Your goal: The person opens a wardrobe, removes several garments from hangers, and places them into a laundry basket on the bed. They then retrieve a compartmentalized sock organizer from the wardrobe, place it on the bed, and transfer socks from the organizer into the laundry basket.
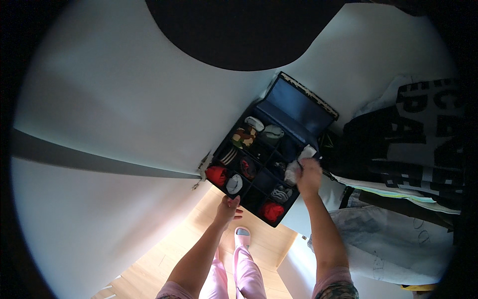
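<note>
A dark fabric storage box [264,181] with a grid of compartments lies before me, its lined lid [298,99] raised at the far side. Rolled cloth items fill many compartments: a red roll [216,175] at the left corner, another red roll [272,211] at the near corner, a grey-white roll [234,184], a camouflage roll [244,137] and a striped grey roll [281,194]. My right hand [309,175], blurred, grips a whitish cloth [292,173] over the right-hand compartments. My left hand [226,211] is at the box's near edge, fingers apart, thumb against the rim.
Hanging garments, among them a black printed one [373,149] and pale denim [384,239], crowd the right side. A white panel [112,93] rises at left, near a metal hinge [204,166]. Below are a wooden floor [179,239] and my pink slipper [242,233].
</note>
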A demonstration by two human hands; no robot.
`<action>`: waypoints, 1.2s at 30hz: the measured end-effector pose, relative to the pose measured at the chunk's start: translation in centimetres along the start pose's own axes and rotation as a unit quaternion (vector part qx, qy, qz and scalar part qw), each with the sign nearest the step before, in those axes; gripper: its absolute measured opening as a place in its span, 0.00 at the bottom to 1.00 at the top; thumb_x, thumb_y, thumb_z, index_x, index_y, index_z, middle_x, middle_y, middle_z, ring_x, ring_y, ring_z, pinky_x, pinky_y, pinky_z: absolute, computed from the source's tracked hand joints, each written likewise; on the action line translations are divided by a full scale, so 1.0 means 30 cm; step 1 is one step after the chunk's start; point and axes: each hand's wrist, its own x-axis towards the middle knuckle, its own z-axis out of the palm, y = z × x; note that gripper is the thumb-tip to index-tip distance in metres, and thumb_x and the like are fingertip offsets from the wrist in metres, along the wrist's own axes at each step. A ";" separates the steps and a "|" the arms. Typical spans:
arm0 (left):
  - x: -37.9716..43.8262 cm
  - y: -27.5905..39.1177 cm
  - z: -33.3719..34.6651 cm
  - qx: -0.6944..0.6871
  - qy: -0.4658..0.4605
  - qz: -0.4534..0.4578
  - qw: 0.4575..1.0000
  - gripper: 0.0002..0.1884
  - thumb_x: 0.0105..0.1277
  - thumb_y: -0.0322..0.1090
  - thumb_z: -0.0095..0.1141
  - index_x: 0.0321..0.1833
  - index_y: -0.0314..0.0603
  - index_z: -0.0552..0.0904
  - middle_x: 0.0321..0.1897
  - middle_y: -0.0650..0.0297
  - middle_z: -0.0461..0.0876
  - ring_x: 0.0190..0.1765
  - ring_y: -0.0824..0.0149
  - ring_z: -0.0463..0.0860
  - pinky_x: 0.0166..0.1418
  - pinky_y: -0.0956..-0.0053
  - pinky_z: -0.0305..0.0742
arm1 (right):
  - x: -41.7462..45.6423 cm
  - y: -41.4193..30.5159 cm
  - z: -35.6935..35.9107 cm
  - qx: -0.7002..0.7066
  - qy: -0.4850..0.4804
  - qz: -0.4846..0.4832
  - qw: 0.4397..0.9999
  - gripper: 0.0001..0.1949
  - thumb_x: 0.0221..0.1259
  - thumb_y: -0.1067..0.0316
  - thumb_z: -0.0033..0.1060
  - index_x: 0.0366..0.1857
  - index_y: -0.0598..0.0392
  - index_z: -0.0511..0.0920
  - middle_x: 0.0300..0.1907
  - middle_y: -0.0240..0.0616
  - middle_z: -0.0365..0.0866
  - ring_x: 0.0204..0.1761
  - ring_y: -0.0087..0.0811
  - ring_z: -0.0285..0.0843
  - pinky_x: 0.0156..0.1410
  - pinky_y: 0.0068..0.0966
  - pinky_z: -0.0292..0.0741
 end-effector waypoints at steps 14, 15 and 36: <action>-0.008 0.003 0.010 0.009 -0.007 0.007 1.000 0.22 0.68 0.54 0.56 0.46 0.41 0.67 0.38 0.60 0.76 0.35 0.62 0.85 0.34 0.65 0.84 | -0.040 0.122 0.011 0.509 -0.078 0.267 0.815 0.09 0.58 0.72 0.59 0.42 0.54 0.78 0.33 0.28 0.78 0.35 0.19 0.74 0.43 0.16 0.71; -0.006 0.002 0.012 0.008 -0.011 0.010 1.000 0.22 0.68 0.54 0.56 0.46 0.41 0.67 0.38 0.60 0.76 0.35 0.63 0.85 0.34 0.65 0.84 | -0.047 0.121 -0.021 0.562 -0.097 0.285 0.770 0.09 0.58 0.73 0.58 0.42 0.54 0.78 0.33 0.28 0.78 0.35 0.19 0.74 0.42 0.16 0.71; -0.189 0.005 0.138 0.368 0.110 0.364 0.848 0.13 0.60 0.38 0.64 0.40 0.41 0.76 0.28 0.63 0.76 0.30 0.60 0.80 0.32 0.66 0.77 | -0.232 -0.357 -0.095 0.650 -0.282 0.362 0.606 0.29 0.61 0.55 0.45 0.66 0.53 0.57 0.64 0.45 0.61 0.65 0.42 0.65 0.66 0.40 0.71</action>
